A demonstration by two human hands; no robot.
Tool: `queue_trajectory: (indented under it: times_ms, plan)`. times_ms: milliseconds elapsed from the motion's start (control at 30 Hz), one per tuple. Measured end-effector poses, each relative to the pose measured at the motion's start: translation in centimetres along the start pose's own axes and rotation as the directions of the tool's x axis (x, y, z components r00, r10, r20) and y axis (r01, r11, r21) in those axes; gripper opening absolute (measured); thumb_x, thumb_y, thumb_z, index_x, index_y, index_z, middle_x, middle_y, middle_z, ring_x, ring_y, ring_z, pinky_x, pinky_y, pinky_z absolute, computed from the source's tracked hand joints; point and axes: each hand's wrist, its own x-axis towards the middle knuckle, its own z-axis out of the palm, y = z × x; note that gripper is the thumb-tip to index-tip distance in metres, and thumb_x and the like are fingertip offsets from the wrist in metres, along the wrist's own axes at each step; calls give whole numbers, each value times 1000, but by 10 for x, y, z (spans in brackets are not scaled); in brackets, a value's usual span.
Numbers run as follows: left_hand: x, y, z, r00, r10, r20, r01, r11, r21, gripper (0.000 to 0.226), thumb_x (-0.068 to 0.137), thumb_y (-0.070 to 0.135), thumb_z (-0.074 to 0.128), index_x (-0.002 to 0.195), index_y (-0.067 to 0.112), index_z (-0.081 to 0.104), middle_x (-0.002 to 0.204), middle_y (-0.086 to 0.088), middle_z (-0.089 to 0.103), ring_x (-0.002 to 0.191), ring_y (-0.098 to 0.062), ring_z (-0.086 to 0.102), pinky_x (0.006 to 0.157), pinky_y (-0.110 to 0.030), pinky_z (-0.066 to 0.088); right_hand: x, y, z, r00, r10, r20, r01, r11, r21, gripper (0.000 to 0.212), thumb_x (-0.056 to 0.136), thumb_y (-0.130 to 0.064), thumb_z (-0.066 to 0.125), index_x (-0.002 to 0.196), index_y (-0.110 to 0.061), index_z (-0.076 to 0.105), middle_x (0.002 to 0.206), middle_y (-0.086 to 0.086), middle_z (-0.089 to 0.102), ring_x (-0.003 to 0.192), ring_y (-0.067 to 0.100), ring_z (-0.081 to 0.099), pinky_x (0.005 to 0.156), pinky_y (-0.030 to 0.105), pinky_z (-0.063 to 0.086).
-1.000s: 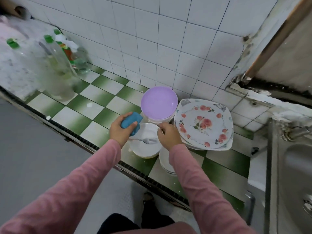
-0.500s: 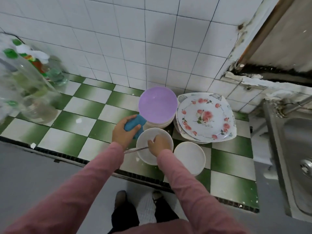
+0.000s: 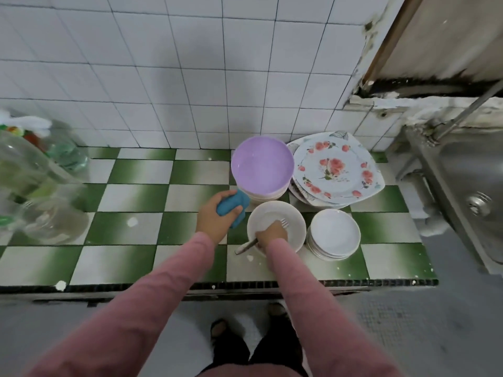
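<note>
Blue sponge [image 3: 232, 205] is gripped by the left hand [image 3: 215, 221] beside the white bowl [image 3: 295, 227] on the bench [image 3: 122, 229], a fork [image 3: 246, 246] is clutched over it by the right hand [image 3: 272, 234], and scrubbing is judged imminent: sponge brought onto fork.

The green-checked counter [image 3: 141, 229] bears clear bottles [image 3: 40, 186], a white bowl [image 3: 277, 214], stacked white plates [image 3: 334, 234], floral plates [image 3: 334, 170] and a purple-topped stack [image 3: 262, 165].

Blue sponge [image 3: 232, 205], lilac bowl [image 3: 262, 165], white bowl [image 3: 276, 219], rose-patterned plate [image 3: 336, 170], green-and-white chequered counter [image 3: 152, 235].
</note>
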Motion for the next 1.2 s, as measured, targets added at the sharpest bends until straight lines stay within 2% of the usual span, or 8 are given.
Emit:
queue_trajectory:
  times_ms: [100,233,433,600,667,767,900,1200]
  plan:
    - [-1,2,-4,1000,-3,30,4,1000,-19,34,85,14,74,111,33,65,116,9,61,100,-10,58,83,-22,55,-4,-1,-2,998,64,-21,-62,994,90,78,99,-18,55,159,-10,6,146,16,47,128,34,51,108,39,43]
    - [-3,5,-7,999,-6,52,7,1000,-28,33,85,13,74,110,32,64,112,10,59,102,-13,57,90,-29,55,-5,0,-5,997,39,-67,-41,999,-16,88,97,-18,59,158,-10,-4,150,15,42,130,32,52,110,40,42]
    - [-5,10,-11,998,14,61,-10,998,-68,32,85,12,74,109,30,65,109,15,58,96,-4,56,88,-22,52,-2,4,-3,995,-30,-92,29,1000,-5,47,88,-10,62,133,0,53,127,19,62,112,33,63,95,41,55]
    - [-6,11,-15,997,21,71,-15,996,-83,32,85,11,74,110,30,65,112,13,59,100,-9,57,87,-21,53,-8,3,-10,996,-33,-79,34,999,12,7,90,-4,61,87,-9,58,100,13,60,88,25,55,88,35,55]
    - [-6,12,-15,997,15,74,-7,995,-101,32,85,12,74,110,30,65,111,15,59,100,-9,58,89,-24,54,-6,1,-11,995,32,-97,-32,999,-5,19,88,-4,60,73,-12,52,79,7,58,81,24,57,83,33,54]
    - [-8,12,-13,997,6,80,2,995,-95,33,85,14,74,112,30,65,116,9,60,102,-11,58,89,-24,54,-12,-2,-13,990,83,-110,-79,996,43,4,85,-5,59,88,-4,61,69,9,58,70,25,58,69,33,51]
    - [-9,14,-9,996,24,89,-15,996,-93,34,85,13,74,113,29,65,120,6,59,106,-13,58,86,-19,53,-4,2,-22,993,81,-88,-67,987,149,38,82,-6,55,118,5,60,81,17,62,58,24,51,48,29,39]
    - [-7,29,11,999,18,36,-13,991,-131,40,85,12,75,115,33,58,117,10,56,102,-9,57,86,-24,55,-25,-16,-65,998,-16,-65,32,966,256,40,81,-2,64,120,5,56,72,14,58,50,19,46,40,24,35]
